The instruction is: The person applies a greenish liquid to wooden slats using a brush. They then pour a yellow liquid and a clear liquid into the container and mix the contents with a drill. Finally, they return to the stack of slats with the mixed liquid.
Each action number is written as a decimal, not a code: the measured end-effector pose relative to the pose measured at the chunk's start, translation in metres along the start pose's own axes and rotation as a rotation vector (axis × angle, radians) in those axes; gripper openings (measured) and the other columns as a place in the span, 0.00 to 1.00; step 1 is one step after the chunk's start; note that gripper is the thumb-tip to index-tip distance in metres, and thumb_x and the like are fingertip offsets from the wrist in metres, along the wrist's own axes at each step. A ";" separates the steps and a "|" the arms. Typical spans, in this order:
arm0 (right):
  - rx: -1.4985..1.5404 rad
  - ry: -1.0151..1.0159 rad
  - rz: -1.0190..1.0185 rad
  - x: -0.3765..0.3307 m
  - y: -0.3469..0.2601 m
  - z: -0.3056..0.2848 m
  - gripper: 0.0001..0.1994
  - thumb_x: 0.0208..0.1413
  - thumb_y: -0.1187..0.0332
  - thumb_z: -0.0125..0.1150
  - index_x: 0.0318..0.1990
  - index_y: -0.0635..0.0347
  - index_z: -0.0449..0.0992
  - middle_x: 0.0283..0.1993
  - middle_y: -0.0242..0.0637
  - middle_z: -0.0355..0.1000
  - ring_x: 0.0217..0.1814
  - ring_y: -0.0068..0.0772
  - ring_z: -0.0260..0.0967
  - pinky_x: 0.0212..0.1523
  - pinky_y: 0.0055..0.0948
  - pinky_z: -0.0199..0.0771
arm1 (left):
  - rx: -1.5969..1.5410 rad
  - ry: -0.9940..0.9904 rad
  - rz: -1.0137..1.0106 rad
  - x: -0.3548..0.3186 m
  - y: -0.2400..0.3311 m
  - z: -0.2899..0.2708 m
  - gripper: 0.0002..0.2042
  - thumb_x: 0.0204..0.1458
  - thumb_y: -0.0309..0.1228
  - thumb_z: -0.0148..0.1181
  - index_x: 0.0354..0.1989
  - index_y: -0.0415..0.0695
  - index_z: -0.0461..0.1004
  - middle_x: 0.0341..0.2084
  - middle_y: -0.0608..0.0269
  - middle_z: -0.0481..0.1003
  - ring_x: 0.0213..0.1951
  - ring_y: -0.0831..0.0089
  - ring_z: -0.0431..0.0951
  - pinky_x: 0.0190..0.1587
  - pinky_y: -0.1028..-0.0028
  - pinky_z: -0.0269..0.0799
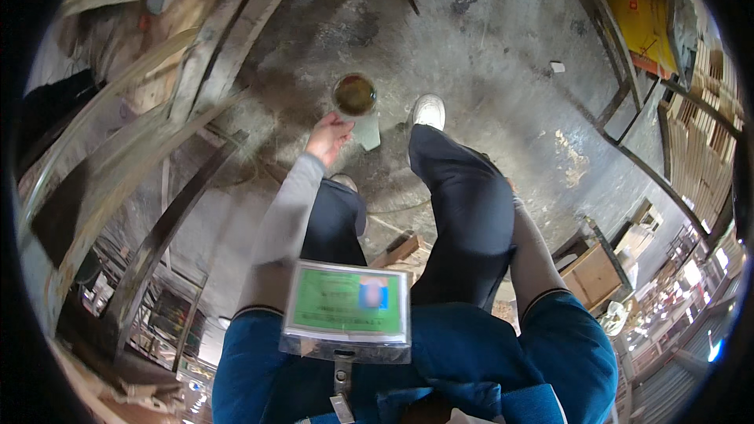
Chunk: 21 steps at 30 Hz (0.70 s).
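Note:
My left hand [330,139] is out in front of me, low over the floor. Its fingers close on the near side of a round cup [355,96] with dark brown liquid in it. Just below the cup's rim shows a pale grey-green piece [367,133]; whether it belongs to the cup or lies beneath it is unclear. My right arm [538,255] runs down beside my right knee. Of my right hand [513,186] only a sliver shows past the leg, and its fingers are hidden.
Worn metal and wooden frames [216,39] stand at left. A metal rack [620,137] with yellow sacks [640,23] and stacked wooden slats [703,126] is at right. A wooden box [593,276] sits near my right elbow. A badge [345,302] hangs at my chest.

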State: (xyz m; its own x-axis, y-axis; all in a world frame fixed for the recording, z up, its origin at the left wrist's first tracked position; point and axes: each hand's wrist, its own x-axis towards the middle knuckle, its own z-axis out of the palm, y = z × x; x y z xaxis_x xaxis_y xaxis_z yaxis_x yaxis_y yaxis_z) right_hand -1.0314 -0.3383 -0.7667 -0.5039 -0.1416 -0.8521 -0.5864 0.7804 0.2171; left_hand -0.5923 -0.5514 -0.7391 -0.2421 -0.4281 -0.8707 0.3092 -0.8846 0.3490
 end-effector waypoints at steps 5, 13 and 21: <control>0.107 0.198 0.049 0.040 0.025 0.042 0.10 0.45 0.62 0.55 0.28 0.59 0.68 0.23 0.39 0.69 0.22 0.37 0.66 0.22 0.34 0.67 | 0.398 -0.062 0.031 0.129 -0.008 -0.010 0.09 0.43 0.25 0.57 0.34 0.47 0.67 0.26 0.73 0.67 0.28 0.82 0.66 0.31 0.80 0.63; 0.299 0.383 0.342 -0.017 0.158 0.132 0.13 0.44 0.62 0.55 0.34 0.58 0.65 0.29 0.42 0.68 0.28 0.40 0.65 0.28 0.35 0.65 | 0.226 -0.032 -0.010 0.232 -0.067 0.023 0.15 0.45 0.18 0.49 0.43 0.42 0.65 0.31 0.62 0.70 0.25 0.73 0.70 0.33 0.71 0.72; 0.417 0.405 0.517 -0.054 0.201 0.164 0.18 0.42 0.61 0.56 0.40 0.57 0.61 0.34 0.44 0.67 0.34 0.44 0.64 0.34 0.36 0.63 | 0.313 -0.104 -0.035 0.246 -0.119 0.052 0.12 0.45 0.18 0.52 0.40 0.36 0.65 0.31 0.57 0.71 0.30 0.67 0.74 0.35 0.70 0.74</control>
State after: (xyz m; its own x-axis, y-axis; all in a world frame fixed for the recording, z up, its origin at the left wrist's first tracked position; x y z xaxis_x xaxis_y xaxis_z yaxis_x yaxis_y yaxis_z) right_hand -1.0183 -0.0741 -0.7554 -0.8879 0.1535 -0.4337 0.0323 0.9611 0.2742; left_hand -0.7366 -0.5614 -0.9767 -0.3450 -0.3988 -0.8496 0.0056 -0.9061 0.4231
